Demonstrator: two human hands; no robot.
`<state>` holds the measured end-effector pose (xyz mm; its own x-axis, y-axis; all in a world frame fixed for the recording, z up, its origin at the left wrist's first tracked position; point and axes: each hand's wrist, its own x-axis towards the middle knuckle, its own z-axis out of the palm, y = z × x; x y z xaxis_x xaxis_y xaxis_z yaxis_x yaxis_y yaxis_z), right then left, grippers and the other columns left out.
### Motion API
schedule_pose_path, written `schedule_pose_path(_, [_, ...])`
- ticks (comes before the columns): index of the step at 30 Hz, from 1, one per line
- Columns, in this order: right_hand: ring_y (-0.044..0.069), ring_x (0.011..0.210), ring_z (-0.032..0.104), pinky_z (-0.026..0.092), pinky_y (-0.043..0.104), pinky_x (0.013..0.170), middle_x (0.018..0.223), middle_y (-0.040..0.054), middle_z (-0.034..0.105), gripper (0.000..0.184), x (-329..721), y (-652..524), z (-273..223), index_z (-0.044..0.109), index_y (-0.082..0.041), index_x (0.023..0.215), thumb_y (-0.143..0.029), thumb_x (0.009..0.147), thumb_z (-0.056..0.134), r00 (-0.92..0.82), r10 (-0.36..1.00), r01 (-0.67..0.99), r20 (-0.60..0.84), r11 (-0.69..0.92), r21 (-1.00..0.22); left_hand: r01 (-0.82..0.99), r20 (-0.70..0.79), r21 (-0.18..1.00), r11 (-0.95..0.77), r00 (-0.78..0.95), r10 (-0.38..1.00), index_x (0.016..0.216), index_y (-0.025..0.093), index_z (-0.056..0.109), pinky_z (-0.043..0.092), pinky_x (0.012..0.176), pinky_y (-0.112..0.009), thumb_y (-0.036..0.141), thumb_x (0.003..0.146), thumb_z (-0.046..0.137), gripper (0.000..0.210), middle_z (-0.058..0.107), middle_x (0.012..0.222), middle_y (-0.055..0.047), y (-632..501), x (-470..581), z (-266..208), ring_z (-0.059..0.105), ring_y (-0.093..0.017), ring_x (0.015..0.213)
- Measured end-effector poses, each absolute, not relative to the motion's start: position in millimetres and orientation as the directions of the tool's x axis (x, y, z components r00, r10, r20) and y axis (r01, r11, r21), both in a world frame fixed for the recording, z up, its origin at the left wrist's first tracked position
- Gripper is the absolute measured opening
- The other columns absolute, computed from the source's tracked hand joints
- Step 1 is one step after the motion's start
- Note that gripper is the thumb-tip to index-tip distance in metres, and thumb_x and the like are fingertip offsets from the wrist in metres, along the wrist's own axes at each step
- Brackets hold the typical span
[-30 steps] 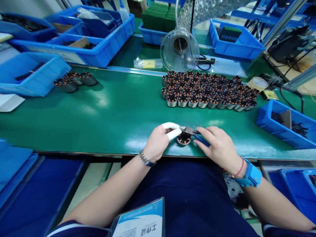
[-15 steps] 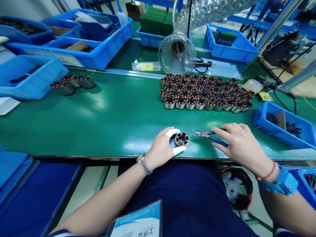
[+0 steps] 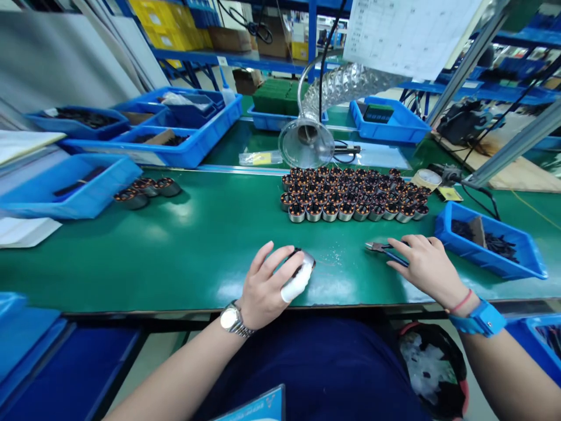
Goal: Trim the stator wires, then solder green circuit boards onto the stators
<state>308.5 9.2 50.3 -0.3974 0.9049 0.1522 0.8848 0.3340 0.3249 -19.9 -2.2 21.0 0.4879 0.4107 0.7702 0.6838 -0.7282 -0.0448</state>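
A short metal motor stator [image 3: 308, 261] is tipped on its side in my left hand [image 3: 267, 286], whose fingers cover much of it; white finger covers show on that hand. Out to the right, my right hand [image 3: 427, 266] grips a pair of cutting pliers [image 3: 385, 250] by the dark blue handles, with the jaws pointing left over the green tabletop [image 3: 184, 257]. Tiny pale clippings [image 3: 335, 257] lie scattered between the two hands. Several rows of upright stators [image 3: 346, 210] with copper windings stand beyond them.
A blue bin [image 3: 491, 257] with black parts sits right of my right hand. A clear suction hood [image 3: 291, 149] hangs behind the rows. A few more stators [image 3: 166, 187] stand by a blue tray [image 3: 109, 175] at left. The table's front edge [image 3: 184, 311] runs close to me.
My left hand has turned over, tipping the stator from upright onto its side. The pliers have moved farther from the stator. The view has tilted up.
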Motion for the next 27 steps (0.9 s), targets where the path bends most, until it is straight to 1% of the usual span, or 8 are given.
schedule_pose_path(6, [0.023,0.085,0.054,0.034,0.032,0.071,0.097,0.0109,0.06,0.046,330.7,20.0,21.7,0.054,-0.02,0.116,-0.05,0.082,0.047,-0.299,0.943,0.933,0.146,0.257,0.252,0.656,0.803,-0.16,-0.738,0.521,0.289,0.09,0.024,0.057,0.035,0.1,-0.046,0.007,0.077,0.048,0.024,0.065,0.102,-0.002,-3.4,-19.2,27.2,0.05,-0.021,0.112])
schedule_pose_path(13, [0.024,0.092,0.054,0.039,0.035,0.076,0.104,0.0123,0.059,0.05,336.7,27.5,8.0,0.052,-0.019,0.12,-0.052,0.084,0.043,-0.308,0.939,0.944,0.155,0.281,0.172,0.641,0.803,-0.151,-0.753,0.523,0.285,0.091,0.025,0.057,0.034,0.101,-0.045,0.007,0.077,0.047,0.025,0.066,0.1,-0.002,-5.2,-17.3,30.6,0.051,-0.02,0.11])
schedule_pose_path(15, [0.026,0.097,0.053,0.04,0.038,0.079,0.107,0.0137,0.057,0.05,336.7,29.3,5.5,0.052,-0.018,0.12,-0.051,0.084,0.043,-0.321,0.928,0.942,0.188,0.293,0.161,0.66,0.804,-0.052,-0.749,0.472,0.36,0.097,0.024,0.056,0.034,0.101,-0.045,0.008,0.076,0.051,0.027,0.066,0.1,-0.003,-4.1,-15.4,31.6,0.053,-0.02,0.107])
schedule_pose_path(17, [0.028,0.104,0.05,0.04,0.042,0.084,0.112,0.0154,0.055,0.05,334.3,29.3,3.5,0.052,-0.016,0.12,-0.049,0.084,0.045,-0.332,0.911,0.941,0.245,0.303,0.149,0.692,0.762,0.14,-0.709,0.382,0.523,0.102,0.022,0.055,0.036,0.099,-0.046,0.013,0.073,0.059,0.03,0.065,0.1,-0.005,2.2,-15.8,31.0,0.054,-0.022,0.104])
schedule_pose_path(20, [0.029,0.111,0.046,0.038,0.045,0.09,0.117,0.0161,0.053,0.047,323.1,22.4,0.7,0.052,-0.014,0.118,-0.045,0.084,0.047,-0.357,0.865,0.932,0.351,0.353,0.08,0.698,0.536,0.52,-0.492,0.182,0.824,0.104,0.019,0.056,0.043,0.092,-0.043,0.029,0.066,0.07,0.042,0.063,0.104,-0.009,27.2,-27.2,25.2,0.056,-0.024,0.101])
schedule_pose_path(22, [0.028,0.114,0.044,0.039,0.044,0.093,0.119,0.0147,0.052,0.043,310.0,12.6,-1.7,0.052,-0.015,0.117,-0.041,0.084,0.05,-0.393,0.819,0.902,0.417,0.431,0.003,0.626,0.32,0.741,-0.244,-0.01,0.947,0.104,0.018,0.058,0.045,0.089,-0.041,0.036,0.063,0.072,0.047,0.063,0.103,-0.008,53.9,-42.4,19.5,0.058,-0.024,0.097])
schedule_pose_path(25, [0.026,0.117,0.042,0.039,0.044,0.096,0.119,0.0131,0.051,0.036,287.4,-4.8,-7.3,0.052,-0.016,0.115,-0.033,0.083,0.053,-0.442,0.756,0.833,0.483,0.546,-0.092,0.464,0.065,0.883,0.067,-0.264,0.962,0.103,0.017,0.061,0.043,0.089,-0.042,0.039,0.055,0.076,0.055,0.065,0.096,-0.007,101.9,-66.4,12.2,0.06,-0.025,0.094])
schedule_pose_path(27, [0.026,0.117,0.042,0.039,0.046,0.096,0.118,0.013,0.052,0.033,276.2,-13.3,-12.8,0.052,-0.016,0.113,-0.029,0.083,0.054,-0.451,0.741,0.805,0.497,0.578,-0.132,0.446,0.037,0.888,0.109,-0.307,0.951,0.107,0.014,0.06,0.042,0.089,-0.044,0.037,0.053,0.078,0.061,0.066,0.09,-0.007,133.0,-75.8,8.5,0.06,-0.027,0.092])
